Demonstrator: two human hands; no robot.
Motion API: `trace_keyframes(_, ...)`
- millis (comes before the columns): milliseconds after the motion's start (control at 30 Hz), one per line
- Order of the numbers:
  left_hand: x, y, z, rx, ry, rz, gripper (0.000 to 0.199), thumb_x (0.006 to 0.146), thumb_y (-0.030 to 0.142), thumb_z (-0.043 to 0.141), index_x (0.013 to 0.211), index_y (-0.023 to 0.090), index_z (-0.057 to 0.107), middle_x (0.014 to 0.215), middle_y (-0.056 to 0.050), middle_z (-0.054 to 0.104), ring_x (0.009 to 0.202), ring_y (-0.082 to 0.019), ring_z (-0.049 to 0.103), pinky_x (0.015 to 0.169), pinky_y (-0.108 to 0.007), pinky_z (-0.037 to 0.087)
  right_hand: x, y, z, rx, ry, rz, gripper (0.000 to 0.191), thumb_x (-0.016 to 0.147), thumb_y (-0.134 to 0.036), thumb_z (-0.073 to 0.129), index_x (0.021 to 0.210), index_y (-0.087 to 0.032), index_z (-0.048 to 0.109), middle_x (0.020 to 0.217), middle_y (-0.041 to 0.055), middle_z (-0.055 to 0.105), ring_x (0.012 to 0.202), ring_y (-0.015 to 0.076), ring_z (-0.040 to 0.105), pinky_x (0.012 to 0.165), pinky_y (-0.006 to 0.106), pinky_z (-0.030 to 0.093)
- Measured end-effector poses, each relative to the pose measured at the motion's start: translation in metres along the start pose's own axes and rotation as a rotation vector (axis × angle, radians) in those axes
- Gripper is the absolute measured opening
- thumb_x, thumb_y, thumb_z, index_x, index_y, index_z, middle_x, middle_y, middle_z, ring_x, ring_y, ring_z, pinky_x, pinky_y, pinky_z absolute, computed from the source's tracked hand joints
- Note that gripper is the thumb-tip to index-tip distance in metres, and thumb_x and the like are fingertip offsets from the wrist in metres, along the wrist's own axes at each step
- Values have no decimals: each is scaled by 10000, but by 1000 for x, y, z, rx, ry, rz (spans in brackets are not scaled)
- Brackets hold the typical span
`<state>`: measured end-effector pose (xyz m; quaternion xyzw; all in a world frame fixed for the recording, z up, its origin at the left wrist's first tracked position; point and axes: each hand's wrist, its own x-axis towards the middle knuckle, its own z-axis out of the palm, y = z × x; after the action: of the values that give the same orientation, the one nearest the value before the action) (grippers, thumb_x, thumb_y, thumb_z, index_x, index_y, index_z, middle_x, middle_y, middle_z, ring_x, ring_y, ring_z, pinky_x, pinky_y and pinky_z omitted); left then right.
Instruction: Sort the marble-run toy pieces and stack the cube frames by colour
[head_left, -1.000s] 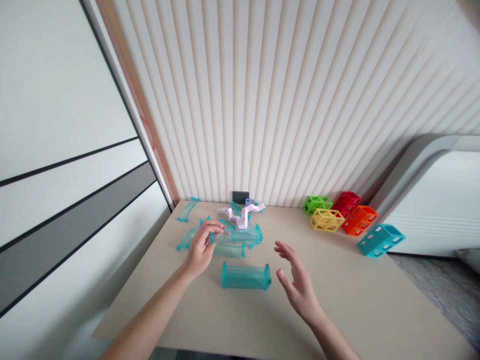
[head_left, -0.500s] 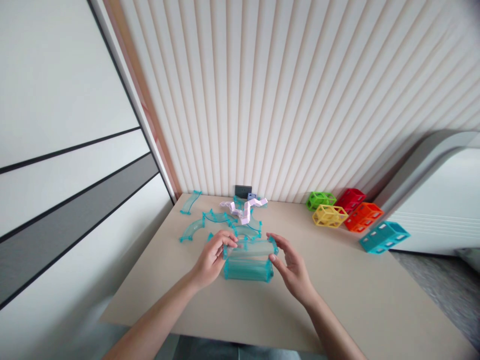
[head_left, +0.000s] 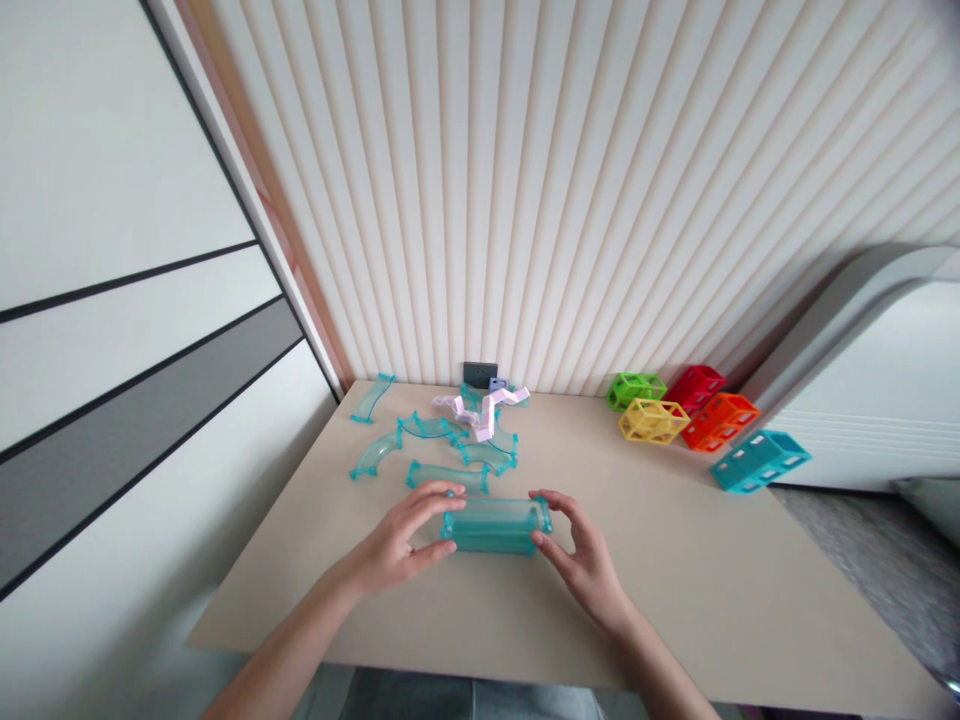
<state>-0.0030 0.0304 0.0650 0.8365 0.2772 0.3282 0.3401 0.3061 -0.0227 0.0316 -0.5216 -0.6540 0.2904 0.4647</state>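
Held at its two ends, one by the left hand [head_left: 394, 545] and one by the right hand [head_left: 587, 565], is a clear teal track [head_left: 491, 514], with the thumbs on its near side and the fingers on its far side. Both grips are about as wide as the track. It lies crosswise around the middle of the tabletop [head_left: 675, 590], well in from the near edge, and seems to rest on a second teal track [head_left: 487, 543], though the clear plastic makes the join hard to read.

Just beyond it lies a straight track piece [head_left: 448, 476]. Farther back toward the left are curved track pieces [head_left: 377, 453], and another piece [head_left: 373, 398] lies at the far left corner. A folded lilac strip [head_left: 484, 412] lies among the pieces near the far edge, with a small blue block [head_left: 497, 384] behind it.

Toward the far right corner stand a green frame [head_left: 636, 390], a yellow frame [head_left: 652, 421], a red frame [head_left: 695, 388], an orange frame [head_left: 720, 421] and, at the right edge, a blue frame [head_left: 760, 461].
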Motion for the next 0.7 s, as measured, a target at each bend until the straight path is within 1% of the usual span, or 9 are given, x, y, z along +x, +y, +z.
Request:
trace_keyframes(100, -5, -7, 7, 60, 24, -2, 354, 968, 229, 569, 1318, 286, 566, 1392, -115, 593, 1275, -231, 588, 1069, -392, 500, -4, 3, 0, -14, -27, 21, 439, 908, -429, 676, 1302, -255, 590, 1285, 92, 672, 1193, 264, 614, 1064, 424, 478)
trace_keyframes(267, -13, -15, 17, 101, 64, -14, 368, 961, 216, 581, 1320, 296, 559, 1398, -100, 598, 1285, -221, 585, 1065, -386, 504, -7, 9, 1, 19, -51, 42, 499, 895, -438, 696, 1341, -257, 562, 1312, 97, 659, 1221, 263, 603, 1084, 429, 465)
trace_keyframes(400, -16, -16, 18, 96, 78, -31, 376, 960, 226, 583, 1329, 293, 563, 1388, -99, 611, 1285, -227, 587, 1070, -402, 504, -7, 8, 2, 11, -64, 46, 509, 880, -474, 708, 1323, -256, 585, 1304, 103, 665, 1198, 268, 612, 1067, 423, 479)
trace_keyframes(567, -15, -16, 18, 90, 80, -63, 441, 959, 251, 587, 1392, 301, 520, 1414, -99, 597, 1300, -230, 577, 1092, -412, 487, -6, 2, 0, 4, -73, 48, 518, 883, -519, 683, 1323, -259, 596, 1294, 104, 677, 1168, 273, 629, 1046, 428, 497)
trace_keyframes(700, -16, -16, 19, 99, 105, -57, 450, 954, 253, 595, 1394, 312, 519, 1427, -95, 585, 1320, -232, 560, 1100, -406, 479, -6, 0, -1, -6, -88, 47, 491, 902, -515, 659, 1321, -265, 599, 1310, 96, 672, 1175, 270, 633, 1046, 424, 502)
